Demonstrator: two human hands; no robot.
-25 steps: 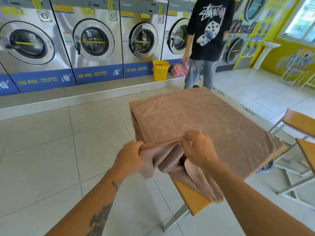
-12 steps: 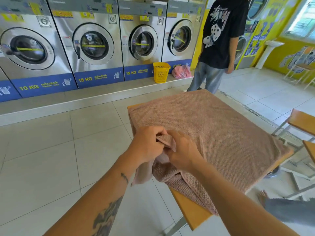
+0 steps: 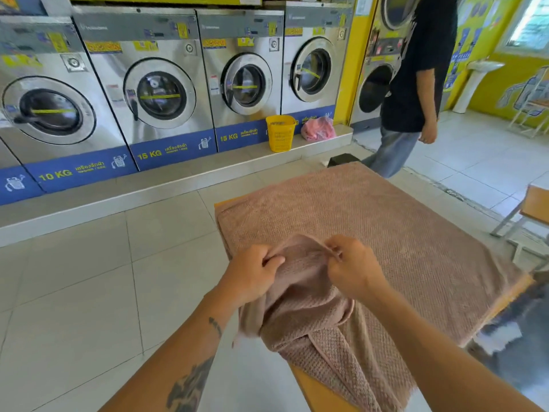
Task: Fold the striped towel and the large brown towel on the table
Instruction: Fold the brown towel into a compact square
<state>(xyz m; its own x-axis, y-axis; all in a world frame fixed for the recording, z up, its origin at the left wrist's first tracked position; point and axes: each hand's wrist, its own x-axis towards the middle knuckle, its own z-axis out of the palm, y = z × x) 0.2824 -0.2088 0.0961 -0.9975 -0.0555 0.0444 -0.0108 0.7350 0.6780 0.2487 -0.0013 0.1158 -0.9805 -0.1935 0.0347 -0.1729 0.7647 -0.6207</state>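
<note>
The large brown towel (image 3: 386, 233) lies spread over most of the wooden table (image 3: 315, 388), with its near corner bunched up and hanging off the table's near-left edge. My left hand (image 3: 252, 275) grips the bunched edge on the left. My right hand (image 3: 353, 266) pinches the same edge a short way to the right, so the cloth arches between them. No striped towel is visible.
A row of steel washing machines (image 3: 154, 93) lines the far wall, with a yellow basket (image 3: 280, 132) and a pink bag (image 3: 318, 129) on the step. A person in a black shirt (image 3: 416, 69) stands beyond the table. Wooden chairs (image 3: 534, 203) stand at right.
My hands met at the towel's near corner, then moved slightly apart while lifting the edge onto the table. The person behind walked to the right.
</note>
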